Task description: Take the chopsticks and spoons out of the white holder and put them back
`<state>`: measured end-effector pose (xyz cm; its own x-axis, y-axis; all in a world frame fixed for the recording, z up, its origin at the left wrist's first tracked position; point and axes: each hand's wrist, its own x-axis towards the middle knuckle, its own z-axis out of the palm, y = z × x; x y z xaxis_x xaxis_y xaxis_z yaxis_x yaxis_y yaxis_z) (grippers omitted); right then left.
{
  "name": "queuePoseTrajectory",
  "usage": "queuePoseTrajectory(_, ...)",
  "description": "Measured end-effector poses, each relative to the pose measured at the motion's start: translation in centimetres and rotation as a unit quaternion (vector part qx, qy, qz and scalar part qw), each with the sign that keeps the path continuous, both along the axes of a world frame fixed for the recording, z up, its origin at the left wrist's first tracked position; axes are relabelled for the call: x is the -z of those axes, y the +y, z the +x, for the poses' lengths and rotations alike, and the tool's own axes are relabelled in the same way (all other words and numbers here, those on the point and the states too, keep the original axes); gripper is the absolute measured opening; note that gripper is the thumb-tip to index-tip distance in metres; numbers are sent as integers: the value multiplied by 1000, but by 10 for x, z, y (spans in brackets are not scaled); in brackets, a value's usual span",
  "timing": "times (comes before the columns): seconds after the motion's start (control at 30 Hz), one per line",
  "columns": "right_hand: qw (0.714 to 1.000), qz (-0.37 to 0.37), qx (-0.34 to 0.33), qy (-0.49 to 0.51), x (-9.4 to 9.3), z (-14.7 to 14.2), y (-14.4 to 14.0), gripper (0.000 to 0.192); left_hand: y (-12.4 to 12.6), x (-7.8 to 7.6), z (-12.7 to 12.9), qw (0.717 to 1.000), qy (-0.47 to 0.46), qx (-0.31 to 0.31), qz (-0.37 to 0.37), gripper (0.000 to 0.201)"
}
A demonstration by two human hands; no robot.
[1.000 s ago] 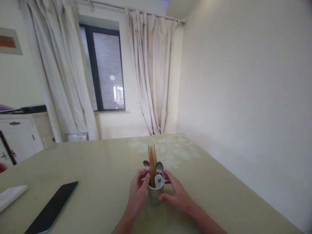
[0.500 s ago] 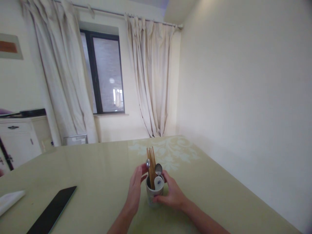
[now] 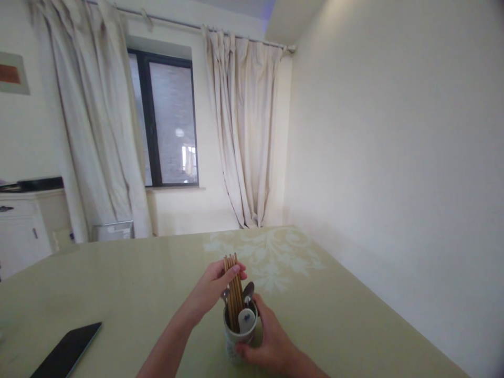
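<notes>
A grey cup (image 3: 234, 344) stands on the pale green table (image 3: 137, 283) near its front edge. Inside it are a bundle of wooden chopsticks (image 3: 234, 289), two metal spoons (image 3: 248, 290) and a white ceramic spoon (image 3: 246, 319). My left hand (image 3: 214, 286) is closed around the top of the chopstick bundle. Wrapped around the cup's right side, my right hand (image 3: 270, 341) holds it steady on the table.
A black phone (image 3: 66, 352) lies flat at the table's lower left. A white floral pattern (image 3: 268, 252) marks the table's far right. Beyond the table are curtains, a dark window (image 3: 169, 118) and a white cabinet (image 3: 19, 226). A plain wall runs along the right.
My left hand rose from the cup's left side and closed on the chopstick tops. The view shifted, so cup and phone sit lower; the white cloth at far left has left the frame.
</notes>
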<state>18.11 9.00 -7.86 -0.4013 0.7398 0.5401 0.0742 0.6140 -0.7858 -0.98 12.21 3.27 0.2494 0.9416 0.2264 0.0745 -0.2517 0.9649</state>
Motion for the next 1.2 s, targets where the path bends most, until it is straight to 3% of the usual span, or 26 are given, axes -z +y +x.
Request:
queuePoseTrajectory(0.13, 1000, -14, 16, -13, 0, 2, -1, 79, -6, -8, 3, 999, 6, 33, 35, 46)
queuePoseTrajectory(0.33, 999, -21, 25, -22, -1, 6, -5, 89, -9, -9, 4, 998, -22, 52, 8, 47)
queuePoseTrajectory(0.6, 998, -14, 39, -38, 3, 9, -4, 92, -7, -14, -1, 996, 24, -11, 89, 47)
queuePoseTrajectory(0.97, 997, -18, 43, -54, 0, 10, -4, 83, -5, -16, -4, 994, -36, -60, 89, 56)
queuePoseTrajectory(1.2, 997, 11, 52, -49, 0, 19, -2, 92, -9, -20, -4, 989, -17, -92, 114, 52)
